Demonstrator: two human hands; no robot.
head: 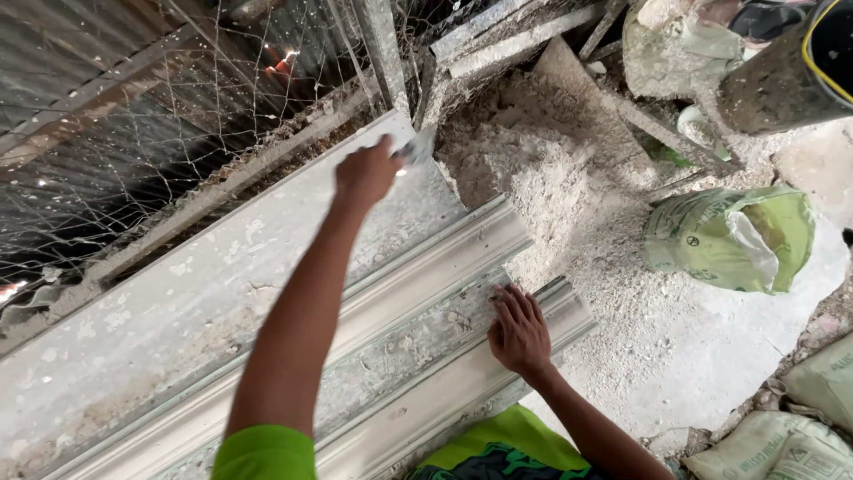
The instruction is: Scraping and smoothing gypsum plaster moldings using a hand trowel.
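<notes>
A long grey moulded strip (418, 293), shaped like a plaster cornice, lies diagonally along a dusty flat bench (178, 293). My left hand (364, 173) reaches far forward to the bench's far end and grips a small metal scraper (416, 147), its blade at the bench's corner. My right hand (518, 333) lies flat, fingers spread, on the near end of the moulded strip, pressing on it. Both sleeves are bright green.
Wire mesh (178, 107) and corrugated sheet stand behind the bench. A heap of white powder (551, 178) lies on the floor to the right. A green sack (733, 236) lies beyond it, more sacks (800, 427) at the lower right, a dark bucket (791, 76) at the top right.
</notes>
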